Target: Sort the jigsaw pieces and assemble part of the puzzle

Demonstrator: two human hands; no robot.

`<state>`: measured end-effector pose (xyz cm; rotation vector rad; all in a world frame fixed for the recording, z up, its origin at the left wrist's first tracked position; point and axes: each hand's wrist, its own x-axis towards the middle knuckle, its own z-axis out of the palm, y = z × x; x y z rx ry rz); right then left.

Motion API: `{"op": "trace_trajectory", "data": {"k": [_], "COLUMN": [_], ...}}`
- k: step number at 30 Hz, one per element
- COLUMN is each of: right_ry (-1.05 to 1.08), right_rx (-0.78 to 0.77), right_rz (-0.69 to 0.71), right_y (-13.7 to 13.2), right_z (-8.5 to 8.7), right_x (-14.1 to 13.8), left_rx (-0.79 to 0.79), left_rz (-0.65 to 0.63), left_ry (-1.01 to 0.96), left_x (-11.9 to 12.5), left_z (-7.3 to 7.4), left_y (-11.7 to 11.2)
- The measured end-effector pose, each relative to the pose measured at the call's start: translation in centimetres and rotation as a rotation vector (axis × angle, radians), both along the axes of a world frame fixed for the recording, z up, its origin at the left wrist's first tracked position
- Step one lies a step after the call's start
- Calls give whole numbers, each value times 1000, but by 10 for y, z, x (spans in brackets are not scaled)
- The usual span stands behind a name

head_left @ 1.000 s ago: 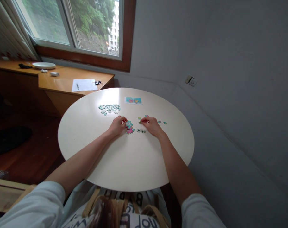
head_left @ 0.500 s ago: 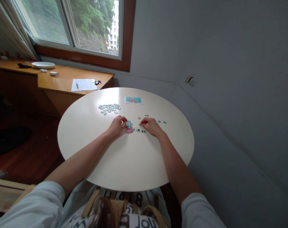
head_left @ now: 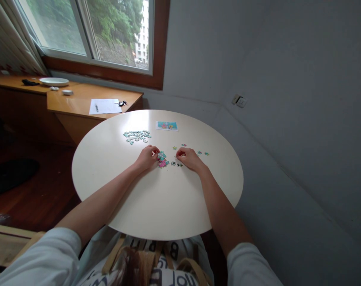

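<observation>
My left hand (head_left: 148,156) rests with curled fingers against the left side of a small heap of pink and teal jigsaw pieces (head_left: 162,159). Whether a piece is between those fingers is hidden. To the right of the heap, my right hand (head_left: 189,158) pinches a small jigsaw puzzle piece (head_left: 175,156) just above the table; only its pale edge shows. Two dark-marked pieces (head_left: 173,163) lie just below the right fingertips. A yellow-green piece (head_left: 174,148) and a pink-teal piece (head_left: 183,145) lie beyond that hand, and two more pieces (head_left: 206,153) sit to its right.
A spread of teal pieces (head_left: 137,136) covers the back left of the round white table (head_left: 156,206). Behind the hands lies a colourful picture card (head_left: 167,126). A wooden desk (head_left: 79,93) by the window bears paper (head_left: 104,106), keys (head_left: 122,103) and a white plate (head_left: 54,82).
The piece in my right fingers has turned: its yellow-green face showed before, and now a thin pale edge does. My left hand and the heap look unmoved.
</observation>
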<state>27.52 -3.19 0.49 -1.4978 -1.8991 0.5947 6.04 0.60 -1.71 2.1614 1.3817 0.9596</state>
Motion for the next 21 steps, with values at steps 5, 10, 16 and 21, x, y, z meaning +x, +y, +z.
{"op": "trace_trajectory", "data": {"k": [5, 10, 16, 21], "right_ry": [79, 101, 235, 260], "right_rx": [10, 22, -31, -102], "right_rz": [2, 6, 66, 163], "right_y": [-1, 0, 2, -1], "right_z": [2, 3, -2, -3], "right_x": [-3, -5, -9, -13], "left_rx": [-12, -26, -17, -12], "left_rz": [-1, -1, -5, -8], "left_ry": [4, -3, 15, 28], "left_x": [0, 1, 0, 1], "left_z": [2, 3, 2, 2], "left_y": [-1, -2, -1, -2]}}
